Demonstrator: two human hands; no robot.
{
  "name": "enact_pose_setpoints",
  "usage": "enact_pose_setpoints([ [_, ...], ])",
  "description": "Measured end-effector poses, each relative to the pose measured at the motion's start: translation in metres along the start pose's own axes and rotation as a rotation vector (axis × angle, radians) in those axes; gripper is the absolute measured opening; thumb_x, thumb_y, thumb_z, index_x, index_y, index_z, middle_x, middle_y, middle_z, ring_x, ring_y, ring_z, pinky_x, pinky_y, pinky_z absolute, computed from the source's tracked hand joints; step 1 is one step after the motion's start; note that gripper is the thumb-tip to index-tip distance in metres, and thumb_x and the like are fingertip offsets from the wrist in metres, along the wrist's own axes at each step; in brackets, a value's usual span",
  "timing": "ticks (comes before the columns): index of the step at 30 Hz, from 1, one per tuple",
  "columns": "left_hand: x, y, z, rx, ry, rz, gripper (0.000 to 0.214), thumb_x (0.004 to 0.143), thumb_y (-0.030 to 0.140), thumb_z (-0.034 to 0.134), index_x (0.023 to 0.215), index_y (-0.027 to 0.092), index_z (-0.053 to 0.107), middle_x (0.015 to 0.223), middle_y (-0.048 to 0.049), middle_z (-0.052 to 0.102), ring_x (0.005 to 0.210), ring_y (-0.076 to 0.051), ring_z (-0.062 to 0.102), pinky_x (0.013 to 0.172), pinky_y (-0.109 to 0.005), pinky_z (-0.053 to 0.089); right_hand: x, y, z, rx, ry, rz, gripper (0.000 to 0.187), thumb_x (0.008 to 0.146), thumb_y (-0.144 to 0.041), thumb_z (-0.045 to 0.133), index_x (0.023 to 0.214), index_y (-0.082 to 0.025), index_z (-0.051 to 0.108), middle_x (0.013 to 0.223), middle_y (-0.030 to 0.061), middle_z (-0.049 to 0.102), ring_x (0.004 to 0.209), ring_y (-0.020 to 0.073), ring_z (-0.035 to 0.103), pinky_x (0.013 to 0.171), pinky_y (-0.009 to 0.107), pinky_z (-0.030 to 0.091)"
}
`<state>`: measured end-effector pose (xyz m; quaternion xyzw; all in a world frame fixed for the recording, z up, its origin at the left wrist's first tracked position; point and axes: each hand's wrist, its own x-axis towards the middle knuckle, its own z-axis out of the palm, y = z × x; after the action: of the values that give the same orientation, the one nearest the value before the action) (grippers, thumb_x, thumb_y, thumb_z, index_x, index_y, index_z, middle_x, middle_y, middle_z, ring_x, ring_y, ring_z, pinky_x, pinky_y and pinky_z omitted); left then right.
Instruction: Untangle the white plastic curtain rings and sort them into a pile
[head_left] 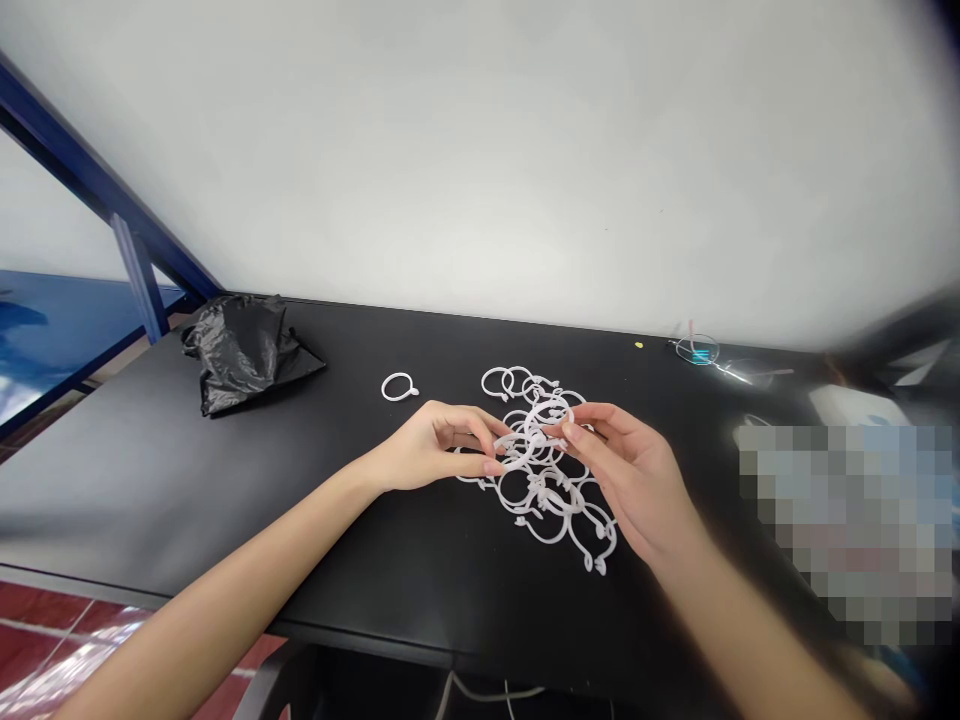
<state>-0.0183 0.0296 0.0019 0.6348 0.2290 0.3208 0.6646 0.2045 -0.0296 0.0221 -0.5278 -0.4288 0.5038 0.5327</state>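
A heap of several white plastic rings (551, 495) with small clips lies in the middle of the black table (375, 560). Both hands hold one white ring (541, 425) just above the heap. My left hand (442, 445) pinches its left side with thumb and fingers. My right hand (626, 470) pinches its right side. One single white ring (398, 387) lies apart on the table, to the left of the heap and beyond my left hand.
A crumpled black plastic bag (244, 350) sits at the back left of the table. A pair of glasses (705, 352) lies at the back right, near the white wall. A blue metal frame (135, 260) stands to the left.
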Motion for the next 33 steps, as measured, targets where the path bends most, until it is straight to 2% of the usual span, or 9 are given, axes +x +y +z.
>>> enact_pose_setpoints([
  [5, 0.000, 0.002, -0.001, 0.062, -0.002, 0.032, 0.014, 0.075, 0.022, 0.080, 0.079, 0.012, 0.070, 0.107, -0.0121, 0.069, 0.096, -0.021, 0.068, 0.083, -0.034, 0.058, 0.001, -0.002, 0.002, 0.084, 0.022, 0.050, 0.028, 0.069, -0.037, 0.085, 0.084, -0.018, 0.070, 0.083, 0.0046, 0.073, 0.089, 0.0231, 0.073, 0.090, 0.041, 0.057],
  [9, -0.001, 0.004, -0.001, 0.085, 0.002, 0.033, 0.015, 0.076, 0.023, 0.080, 0.079, 0.012, 0.070, 0.107, -0.0125, 0.069, 0.095, -0.021, 0.068, 0.082, -0.035, 0.059, 0.002, 0.000, 0.002, 0.124, 0.038, 0.048, 0.027, 0.067, -0.036, 0.086, 0.084, -0.019, 0.072, 0.081, 0.0032, 0.073, 0.084, 0.0215, 0.074, 0.088, 0.042, 0.059],
  [13, -0.001, 0.007, -0.003, 0.144, 0.055, 0.041, 0.018, 0.074, 0.025, 0.081, 0.077, 0.011, 0.069, 0.105, -0.0119, 0.067, 0.092, -0.019, 0.067, 0.084, -0.034, 0.059, 0.001, 0.003, 0.001, 0.097, 0.075, -0.028, 0.025, 0.069, -0.035, 0.084, 0.086, -0.020, 0.074, 0.080, 0.0030, 0.074, 0.083, 0.0219, 0.074, 0.087, 0.044, 0.060],
  [18, -0.002, 0.006, -0.009, 0.187, 0.073, 0.051, 0.018, 0.073, 0.024, 0.081, 0.074, 0.012, 0.068, 0.104, -0.0107, 0.066, 0.090, -0.016, 0.066, 0.084, -0.031, 0.059, 0.005, 0.001, -0.007, 0.068, 0.207, -0.158, 0.021, 0.072, -0.033, 0.082, 0.088, -0.022, 0.075, 0.081, 0.0040, 0.075, 0.082, 0.0215, 0.074, 0.080, 0.040, 0.061],
  [22, -0.002, 0.005, -0.008, 0.219, 0.093, 0.092, 0.015, 0.075, 0.022, 0.080, 0.076, 0.012, 0.069, 0.105, -0.0107, 0.066, 0.092, -0.017, 0.066, 0.085, -0.031, 0.059, 0.007, -0.002, -0.012, -0.153, 0.179, -0.165, 0.017, 0.076, -0.033, 0.078, 0.086, -0.020, 0.075, 0.076, 0.0040, 0.074, 0.070, 0.0181, 0.070, 0.065, 0.032, 0.060],
  [27, -0.004, 0.010, 0.000, 0.469, 0.199, 0.248, 0.017, 0.074, 0.023, 0.081, 0.083, 0.015, 0.069, 0.107, -0.0112, 0.070, 0.099, -0.020, 0.067, 0.092, -0.034, 0.055, 0.006, 0.005, -0.012, -0.669, 0.088, -0.443, 0.010, 0.086, -0.028, 0.065, 0.084, -0.021, 0.072, 0.077, 0.0035, 0.070, 0.066, 0.0172, 0.065, 0.057, 0.030, 0.054],
  [30, -0.006, 0.013, 0.005, 0.573, 0.249, 0.330, 0.023, 0.073, 0.025, 0.082, 0.089, 0.017, 0.068, 0.109, -0.0108, 0.072, 0.102, -0.022, 0.069, 0.095, -0.035, 0.054, 0.007, 0.005, -0.013, -0.801, 0.061, -0.559, 0.008, 0.087, -0.025, 0.065, 0.087, -0.022, 0.072, 0.082, 0.0040, 0.071, 0.075, 0.0205, 0.066, 0.067, 0.035, 0.056],
  [33, -0.008, 0.014, 0.007, 0.587, 0.225, 0.362, 0.022, 0.075, 0.024, 0.081, 0.090, 0.017, 0.068, 0.111, -0.0104, 0.073, 0.101, -0.022, 0.070, 0.094, -0.034, 0.055, 0.005, 0.000, -0.011, -0.706, 0.004, -0.598, 0.012, 0.088, -0.025, 0.065, 0.097, -0.024, 0.072, 0.095, 0.0053, 0.073, 0.090, 0.0231, 0.068, 0.082, 0.040, 0.056],
])
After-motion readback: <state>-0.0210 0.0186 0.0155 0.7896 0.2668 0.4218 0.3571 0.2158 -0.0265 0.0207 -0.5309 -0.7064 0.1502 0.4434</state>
